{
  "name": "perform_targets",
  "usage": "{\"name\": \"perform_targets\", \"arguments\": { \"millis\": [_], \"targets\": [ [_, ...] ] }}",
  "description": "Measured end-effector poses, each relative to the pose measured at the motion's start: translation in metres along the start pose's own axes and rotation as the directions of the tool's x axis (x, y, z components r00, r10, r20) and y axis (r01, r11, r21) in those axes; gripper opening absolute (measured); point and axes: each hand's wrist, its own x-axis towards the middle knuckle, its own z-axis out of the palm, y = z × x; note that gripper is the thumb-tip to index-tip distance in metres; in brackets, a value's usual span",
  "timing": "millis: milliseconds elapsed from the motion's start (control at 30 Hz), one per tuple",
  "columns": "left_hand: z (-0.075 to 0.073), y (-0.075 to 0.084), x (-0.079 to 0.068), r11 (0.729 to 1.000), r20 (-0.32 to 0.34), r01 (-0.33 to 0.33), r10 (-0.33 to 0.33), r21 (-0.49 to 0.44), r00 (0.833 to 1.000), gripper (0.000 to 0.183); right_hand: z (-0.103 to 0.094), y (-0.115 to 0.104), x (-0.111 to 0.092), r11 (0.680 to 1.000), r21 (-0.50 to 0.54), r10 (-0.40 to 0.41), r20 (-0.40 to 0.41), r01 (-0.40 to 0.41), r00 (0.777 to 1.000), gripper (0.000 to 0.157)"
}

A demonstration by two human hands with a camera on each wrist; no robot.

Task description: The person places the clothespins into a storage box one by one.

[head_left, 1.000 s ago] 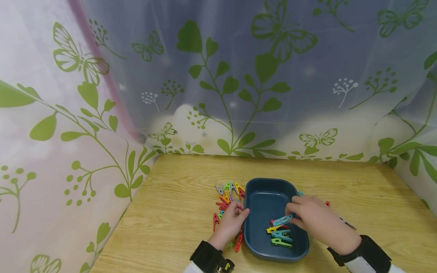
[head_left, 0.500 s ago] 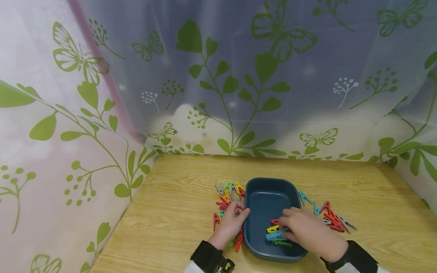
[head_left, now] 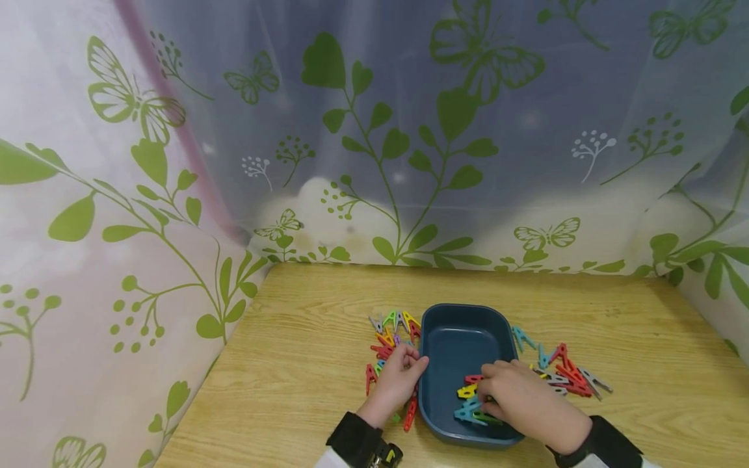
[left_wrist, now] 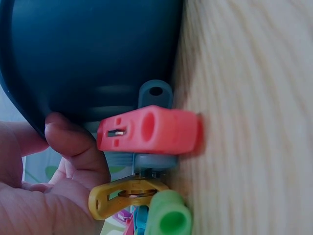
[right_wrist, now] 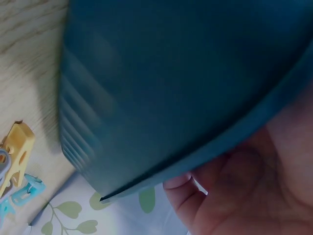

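Clock positions are read in the head view, centred on the dark blue tray (head_left: 450,351), with 12 o'clock pointing away from me.

Location: at least four clips lie in the tray toward 6 o'clock — a red clip (head_left: 474,378), a yellow clip (head_left: 466,391), a blue clip (head_left: 468,413) and a green clip (head_left: 487,418). More clips rest on the wooden table (head_left: 316,364): one group from 8 to 10 o'clock, partly behind my hand, another from 2 to 3 o'clock.

Handling: each clip should be light, stiff and hard to break. The smooth plastic may swivel if pinched at one end. Take hold across the flat sides, close to the spring; squeezing the handles would spread the nose. The tray appears rigid and is likely to slide if pushed; hold it by the rim.

Pose: my left hand (head_left: 396,383) is at 9 o'clock, thumb and finger pinching the tray rim, forearm entering from 7 o'clock. My right hand (head_left: 523,398) reaches over the rim between 3 and 4 o'clock, back upward, fingers bent down beside the blue and green clips. Its fingertips are covered — I cannot tell whether they grasp a clip.
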Motion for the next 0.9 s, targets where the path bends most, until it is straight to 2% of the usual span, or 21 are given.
{"name": "perform_targets", "arguments": {
  "millis": [300,467,533,700,900],
  "targets": [
    [0.0,-0.001,0.001,1.0,-0.005,0.003,-0.003,0.002,1.0,0.017,-0.008,0.007,-0.001,1.0,-0.017,-0.01,-0.051,0.009,0.999,0.017],
    [0.001,-0.002,0.002,1.0,-0.005,0.006,-0.006,0.003,1.0,0.017,-0.021,0.017,-0.002,0.997,-0.044,0.064,-0.095,-0.068,0.993,0.015],
    [0.001,-0.002,0.003,1.0,-0.003,0.009,-0.009,0.001,1.0,0.016,-0.026,0.023,-0.002,0.991,-0.072,0.097,-0.16,-0.109,0.982,0.016],
    [0.001,-0.002,0.003,1.0,-0.004,0.013,-0.013,0.004,1.0,0.015,-0.034,0.046,-0.003,0.966,-0.098,0.203,-0.283,-0.238,0.938,0.013],
    [0.001,-0.002,0.002,1.0,-0.013,0.011,-0.011,0.007,1.0,0.015,-0.031,0.077,-0.002,0.929,-0.041,0.344,-0.265,-0.367,0.901,0.009]
  ]
}}
